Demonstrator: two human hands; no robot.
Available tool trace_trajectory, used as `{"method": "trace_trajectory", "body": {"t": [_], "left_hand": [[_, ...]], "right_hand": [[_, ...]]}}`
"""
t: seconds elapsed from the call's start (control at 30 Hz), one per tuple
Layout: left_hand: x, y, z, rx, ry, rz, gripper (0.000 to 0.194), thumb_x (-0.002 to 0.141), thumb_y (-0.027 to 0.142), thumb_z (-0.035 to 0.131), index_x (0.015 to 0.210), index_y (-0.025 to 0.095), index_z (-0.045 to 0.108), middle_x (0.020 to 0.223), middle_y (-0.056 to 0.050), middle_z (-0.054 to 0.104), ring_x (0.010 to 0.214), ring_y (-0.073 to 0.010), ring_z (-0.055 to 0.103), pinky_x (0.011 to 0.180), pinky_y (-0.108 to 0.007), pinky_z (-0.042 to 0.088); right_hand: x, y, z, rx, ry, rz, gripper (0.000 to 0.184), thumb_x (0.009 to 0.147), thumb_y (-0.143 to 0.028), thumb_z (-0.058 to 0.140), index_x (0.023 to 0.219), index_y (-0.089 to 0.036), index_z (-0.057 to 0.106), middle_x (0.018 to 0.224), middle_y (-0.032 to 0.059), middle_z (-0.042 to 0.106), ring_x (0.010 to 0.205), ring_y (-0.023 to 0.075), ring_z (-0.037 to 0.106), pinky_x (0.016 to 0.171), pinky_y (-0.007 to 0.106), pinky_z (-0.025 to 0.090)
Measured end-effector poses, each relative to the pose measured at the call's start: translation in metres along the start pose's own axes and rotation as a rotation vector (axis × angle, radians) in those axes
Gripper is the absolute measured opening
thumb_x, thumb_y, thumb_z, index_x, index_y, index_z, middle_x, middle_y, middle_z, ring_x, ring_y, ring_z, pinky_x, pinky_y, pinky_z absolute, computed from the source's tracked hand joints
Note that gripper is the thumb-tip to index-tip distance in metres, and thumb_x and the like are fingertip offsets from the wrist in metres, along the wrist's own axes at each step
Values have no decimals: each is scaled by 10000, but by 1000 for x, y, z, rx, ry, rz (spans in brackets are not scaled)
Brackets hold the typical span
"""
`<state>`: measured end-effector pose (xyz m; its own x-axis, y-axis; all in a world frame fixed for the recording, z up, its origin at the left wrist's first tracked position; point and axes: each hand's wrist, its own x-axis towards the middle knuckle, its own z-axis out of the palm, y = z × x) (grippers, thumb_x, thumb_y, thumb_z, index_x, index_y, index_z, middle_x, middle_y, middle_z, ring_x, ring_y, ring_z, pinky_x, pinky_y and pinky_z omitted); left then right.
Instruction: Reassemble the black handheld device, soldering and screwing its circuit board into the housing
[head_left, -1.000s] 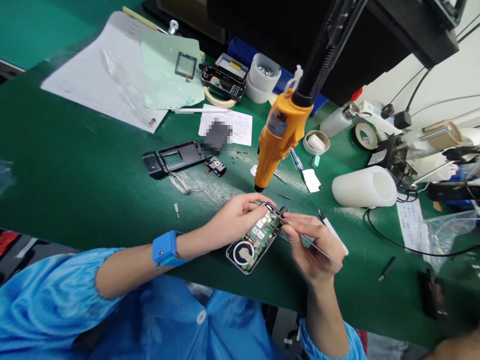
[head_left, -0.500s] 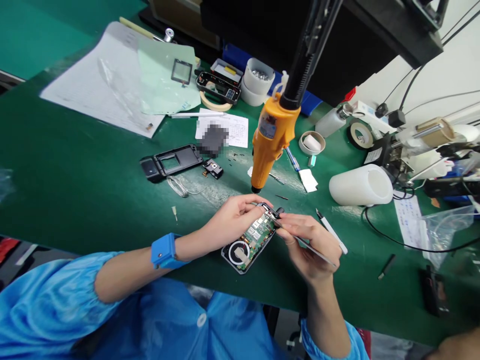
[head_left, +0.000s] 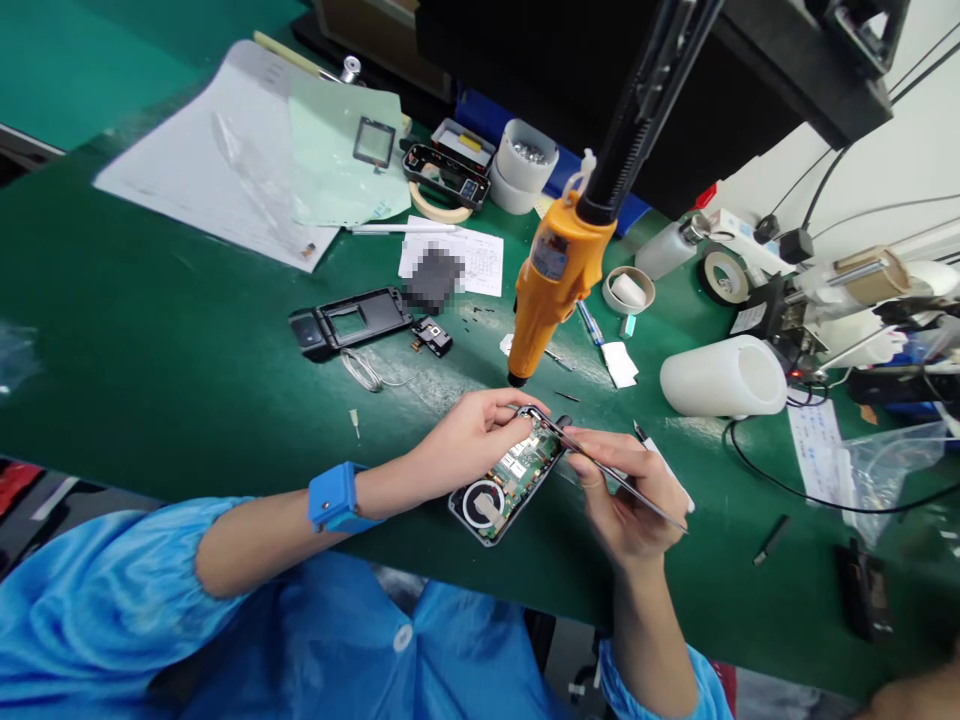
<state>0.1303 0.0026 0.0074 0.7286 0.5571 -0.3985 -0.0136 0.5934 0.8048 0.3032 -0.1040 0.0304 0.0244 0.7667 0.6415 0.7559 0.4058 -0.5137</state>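
Slightly shifted within the right hand's [head_left: 634, 490] reach, the slim metal tool [head_left: 637, 494] has its front end closer to the top rim of the opened device [head_left: 500, 525] than half a second ago, when it lay over the circuit board [head_left: 519, 465]. Right thumb and fingers pinch that tool, its rear end sticking out past the palm. Its exact tip is too small to make out. Just ahead of the right fingertips, a black knob [head_left: 565, 421] stands at the device's corner.

Left hand [head_left: 484, 435] grips the device's upper end, thumb over the board and fingers along the far edge; the device's lower end, with a white ring [head_left: 484, 505], shows below that palm. Around the left wrist sits a blue wristband [head_left: 332, 498].

Right beyond the left fingers hangs an orange power driver [head_left: 562, 270], nose down. Further out to the left of that hand lie a coiled wire [head_left: 361, 372], a small black module [head_left: 433, 337] and a black housing [head_left: 384, 307]. Past the right hand, a white cylinder [head_left: 705, 380] rests on its side.
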Motion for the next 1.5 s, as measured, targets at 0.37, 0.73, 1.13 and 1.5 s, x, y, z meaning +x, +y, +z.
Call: {"method": "trace_trajectory", "body": {"t": [0.37, 0.73, 1.13, 1.5], "left_hand": [[-1, 2, 1, -10, 7, 21, 215, 903, 182, 727, 1106, 139, 779, 852, -49, 827, 701, -152, 743, 612, -207, 525], [-1, -5, -2, 68, -16, 85, 239, 919, 195, 720, 1146, 155, 783, 953, -65, 857, 849, -195, 807, 723, -241, 597], [0, -7, -3, 121, 1, 111, 240, 938, 192, 696, 1158, 154, 784, 1010, -75, 869, 913, -205, 823, 775, -247, 623], [0, -8, -2, 158, 8, 118, 233, 948, 185, 684, 1158, 156, 783, 1007, -63, 873, 917, -195, 822, 791, -240, 614]], "right_hand": [[1, 1, 3, -1, -49, -22, 174, 964, -76, 781, 1052, -220, 736, 857, 47, 842, 850, 248, 870, 762, 367, 753], [3, 0, 2, -26, -65, -7, 161, 971, -81, 776, 1042, -223, 752, 866, 44, 839, 826, 218, 853, 773, 340, 737], [2, -1, 3, -53, -54, 9, 180, 959, -60, 770, 1014, -230, 750, 842, 36, 834, 792, 228, 855, 743, 340, 740], [2, -3, 2, -75, -81, 15, 179, 974, -51, 756, 1000, -218, 696, 848, 37, 815, 787, 185, 837, 748, 285, 714]]}}
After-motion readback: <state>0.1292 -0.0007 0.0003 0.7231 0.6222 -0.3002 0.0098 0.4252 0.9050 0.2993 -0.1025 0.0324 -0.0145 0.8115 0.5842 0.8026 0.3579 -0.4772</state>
